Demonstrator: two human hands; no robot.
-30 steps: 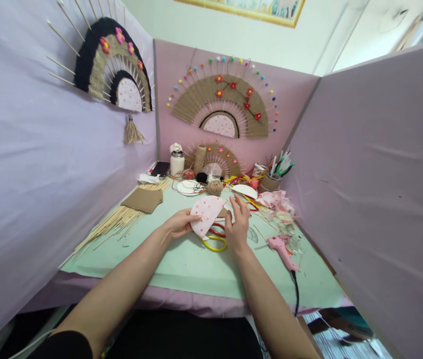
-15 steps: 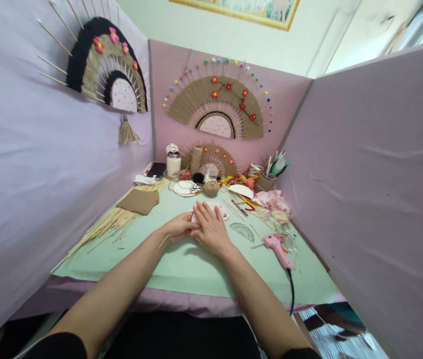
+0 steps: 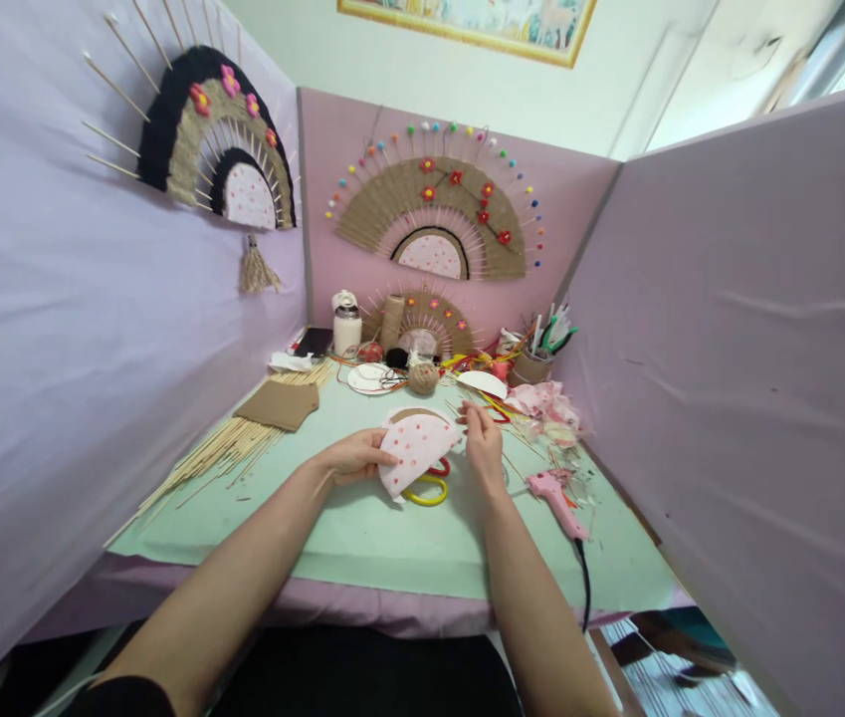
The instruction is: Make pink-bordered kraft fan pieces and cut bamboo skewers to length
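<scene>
A half-round piece of dotted white cloth (image 3: 416, 445), with a strip of brown cardboard (image 3: 416, 413) showing along its curved edge, is held up over the table. My left hand (image 3: 360, 454) pinches it at the left side, thumb on the front. Just off its right edge is my right hand (image 3: 480, 430), fingers bent and drawn together; whatever they may hold is too small to make out. Below the cloth piece, the red and yellow handles of scissors (image 3: 429, 491) stick out; the blades are hidden. My right hand mostly covers the protractor behind it.
A pink glue gun (image 3: 557, 501) with a black cord lies to the right. Thin bamboo sticks (image 3: 220, 448) and a cardboard piece (image 3: 278, 405) are at left. Twine ball (image 3: 423, 377), white half-disc (image 3: 483, 383), cloth scraps (image 3: 541, 403) and a tool cup (image 3: 530, 368) stand toward the back.
My right hand has lifted off the cloth piece and moved right, its fingers drawing together. My left hand has tilted the piece up, so its dotted face and the scissor handles now show.
</scene>
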